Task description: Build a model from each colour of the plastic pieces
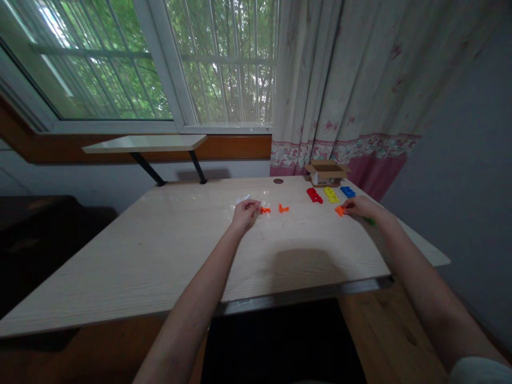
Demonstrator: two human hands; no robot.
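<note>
My left hand [245, 214] is closed in a pinch at the middle of the table, its fingertips at a small orange plastic piece [265, 210]. A thin white item [243, 199] lies just behind that hand, partly covered by it. To its right, a second orange plastic piece [284, 208] rests on the tabletop, apart from both hands. My right hand [357, 206] pinches another orange piece [340, 211], wedge-like in outline, low over the table or touching it. Under the right wrist shows part of a green piece [371, 221]; the rest is hidden.
Red [314, 196], yellow [331, 194] and blue [348, 191] plastic pieces lie in a row behind my right hand. An open cardboard box [328, 174] stands at the back by the curtain [308, 106]. A raised shelf [146, 143] is at the back left of the table [160, 256].
</note>
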